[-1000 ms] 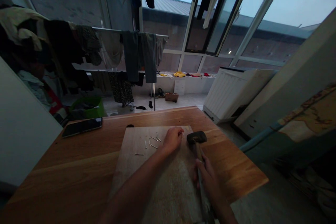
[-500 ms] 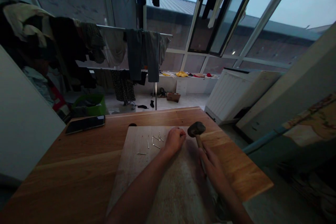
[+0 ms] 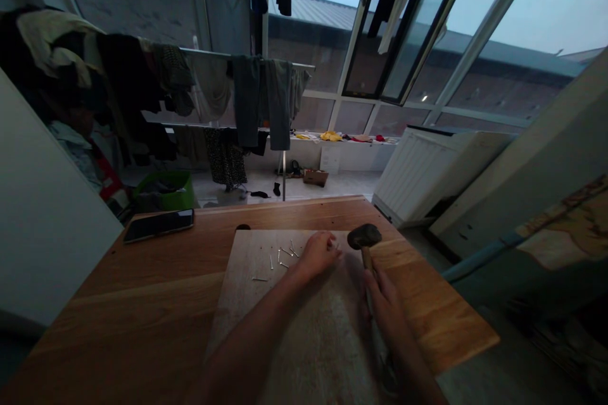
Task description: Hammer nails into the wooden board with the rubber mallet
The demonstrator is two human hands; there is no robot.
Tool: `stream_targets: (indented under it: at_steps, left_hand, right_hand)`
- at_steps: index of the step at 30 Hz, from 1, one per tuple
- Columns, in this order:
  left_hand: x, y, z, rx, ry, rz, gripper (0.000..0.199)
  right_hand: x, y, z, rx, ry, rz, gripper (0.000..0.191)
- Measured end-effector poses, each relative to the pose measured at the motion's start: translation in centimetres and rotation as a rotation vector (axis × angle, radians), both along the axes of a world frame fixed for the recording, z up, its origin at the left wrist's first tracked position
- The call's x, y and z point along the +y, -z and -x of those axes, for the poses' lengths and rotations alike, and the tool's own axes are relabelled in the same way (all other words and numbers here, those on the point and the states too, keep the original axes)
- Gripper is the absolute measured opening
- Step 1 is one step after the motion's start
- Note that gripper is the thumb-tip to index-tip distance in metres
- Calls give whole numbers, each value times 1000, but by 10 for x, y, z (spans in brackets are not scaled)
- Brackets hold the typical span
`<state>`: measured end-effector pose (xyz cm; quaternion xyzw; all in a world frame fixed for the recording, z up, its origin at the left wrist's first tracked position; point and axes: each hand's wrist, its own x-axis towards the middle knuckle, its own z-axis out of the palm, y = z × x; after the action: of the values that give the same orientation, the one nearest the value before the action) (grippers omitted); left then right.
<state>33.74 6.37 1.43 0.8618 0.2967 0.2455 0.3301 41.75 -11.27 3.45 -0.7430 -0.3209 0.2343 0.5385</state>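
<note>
The right hand (image 3: 386, 297) grips the hammer (image 3: 365, 237) by its handle. Beside its head, the left hand (image 3: 319, 254) bunches over the board (image 3: 304, 348); whether it pinches a nail, I cannot tell. Several nails (image 3: 279, 257) lie loose, undriven; none visibly stands fixed. Since the earlier frame, the hammer head has edged slightly away from the left hand.

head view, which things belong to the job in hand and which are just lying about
Part of the job:
hammer, held in the right hand
loose nails, near the left hand
wooden board, under the nails
table, under the board

Just lying about:
phone, at the table's far left
green tub, beyond the table
hanging clothes
small brown box
</note>
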Motion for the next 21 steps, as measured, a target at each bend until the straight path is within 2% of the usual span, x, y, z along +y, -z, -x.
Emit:
stream_targets:
  at_steps: [2,6,10,16,18,21]
  left_hand:
    - [10,-8,15,15,-11,-72,31]
    - [37,-26,52,173,-141,-263,29]
    - [54,-33,82,376,-146,-173,40]
    - [62,-32,119,367,-177,-136,40]
    - [62,-37,133,343,-101,-186,32]
    - [56,-46,150,328,128,-350,18]
  right_hand:
    - [0,3,-2,63,-5,8,46]
    - [2,6,-5,138,-44,30,45]
    - [5,6,-4,139,-45,38,49]
    - [13,6,12,131,-72,34,48]
    - [16,7,18,129,-77,31,49]
    - [18,10,22,116,-66,22,51]
